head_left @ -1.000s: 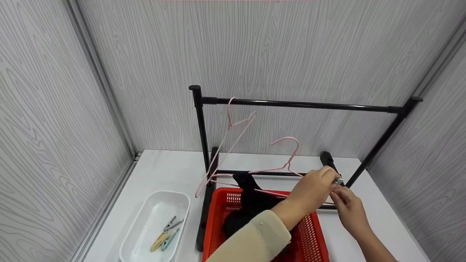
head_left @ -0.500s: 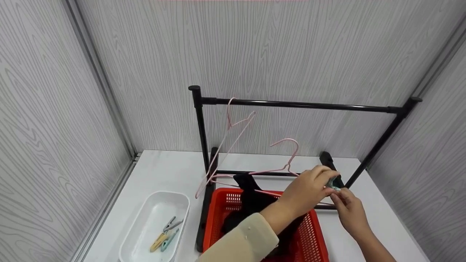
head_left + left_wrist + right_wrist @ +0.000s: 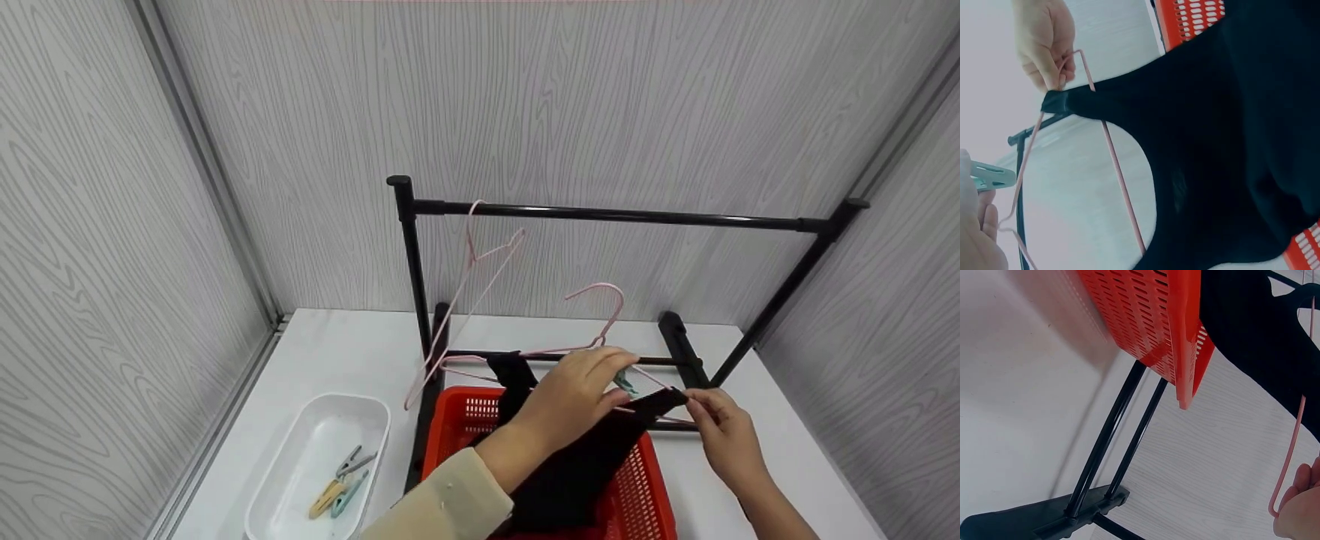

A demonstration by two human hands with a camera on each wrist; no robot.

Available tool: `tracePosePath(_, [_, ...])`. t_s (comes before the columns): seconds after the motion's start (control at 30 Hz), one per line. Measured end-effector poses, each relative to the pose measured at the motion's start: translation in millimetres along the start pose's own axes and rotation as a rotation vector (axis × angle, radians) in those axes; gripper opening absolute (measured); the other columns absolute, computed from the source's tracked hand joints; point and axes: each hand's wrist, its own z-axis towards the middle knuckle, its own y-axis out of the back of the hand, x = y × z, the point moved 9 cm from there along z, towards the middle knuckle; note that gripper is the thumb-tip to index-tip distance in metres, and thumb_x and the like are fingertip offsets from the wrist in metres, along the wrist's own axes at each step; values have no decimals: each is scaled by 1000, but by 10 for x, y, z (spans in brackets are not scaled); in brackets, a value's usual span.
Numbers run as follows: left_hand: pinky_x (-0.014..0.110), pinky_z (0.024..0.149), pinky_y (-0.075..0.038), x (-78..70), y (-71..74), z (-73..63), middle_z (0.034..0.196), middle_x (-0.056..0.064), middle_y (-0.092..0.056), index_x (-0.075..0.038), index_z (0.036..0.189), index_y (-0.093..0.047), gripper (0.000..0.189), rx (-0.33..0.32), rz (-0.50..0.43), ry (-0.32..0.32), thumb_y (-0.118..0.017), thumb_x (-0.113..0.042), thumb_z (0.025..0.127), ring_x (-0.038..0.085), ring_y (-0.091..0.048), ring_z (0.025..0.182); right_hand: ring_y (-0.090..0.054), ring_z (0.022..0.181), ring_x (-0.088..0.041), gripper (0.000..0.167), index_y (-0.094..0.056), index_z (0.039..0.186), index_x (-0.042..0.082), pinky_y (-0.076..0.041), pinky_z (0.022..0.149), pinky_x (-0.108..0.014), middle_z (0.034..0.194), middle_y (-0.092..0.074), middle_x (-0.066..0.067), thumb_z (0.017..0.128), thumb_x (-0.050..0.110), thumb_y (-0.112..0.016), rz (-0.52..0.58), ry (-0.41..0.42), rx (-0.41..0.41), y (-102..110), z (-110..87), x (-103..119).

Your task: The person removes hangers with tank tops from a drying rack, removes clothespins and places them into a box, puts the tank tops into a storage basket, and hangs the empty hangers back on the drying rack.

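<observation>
My left hand (image 3: pixel 570 394), in a beige sleeve, pinches a teal clothespin (image 3: pixel 995 175) close to the pink hanger (image 3: pixel 616 306). A black sleeveless top (image 3: pixel 574 472) hangs with its straps over this hanger's two arms, its lower part down in the red basket. At the hanger's right end, my right hand (image 3: pixel 724 424) pinches the strap (image 3: pixel 1057 102) against the hanger wire. The left wrist view shows the strap lying around the wire, right at the right hand's fingertips. In the right wrist view the hanger's rounded corner (image 3: pixel 1275 511) sticks out beside that hand.
A black rack (image 3: pixel 622 215) stands behind, with another pink hanger (image 3: pixel 471 247) on its bar at the left. The red basket (image 3: pixel 651 480) stands before it. A white tray (image 3: pixel 281 480) on the left holds a yellow clothespin (image 3: pixel 328 499) and others.
My left hand has drawn back leftward from the right hand with the clothespin, uncovering the black strap. The right hand stays almost in place; the hanger's hook has shifted slightly right.
</observation>
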Motion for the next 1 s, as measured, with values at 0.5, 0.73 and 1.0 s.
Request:
tracePosePath(0.5, [37, 98, -49, 570, 750, -612, 126, 10, -62, -3, 132, -58, 47, -307, -106, 124, -75, -12, 89, 22, -60, 114, -47, 69, -3, 14, -71, 105, -2, -40, 57, -16, 91, -63, -8, 95, -6, -61, -6, -18, -6, 27, -23, -49])
tracePosePath(0.73, [31, 107, -42, 728, 1081, -928, 127, 10, -63, -2, 131, -59, 51, -367, -68, 189, -79, -6, 83, 24, -58, 119, -51, 72, -5, 15, -70, 107, -3, -43, 60, -16, 93, -63, 2, 97, -5, -59, 2, -74, 5, 74, -47, -111])
tracePosePath(1.0, [23, 107, -40, 1083, 1226, -1502, 126, 9, -61, -4, 133, -57, 54, -392, -51, 345, -79, -4, 83, 25, -60, 116, -51, 68, -5, 13, -69, 106, -3, -43, 57, -17, 91, -63, -3, 97, -3, -60, 16, -78, -2, 110, -69, -108])
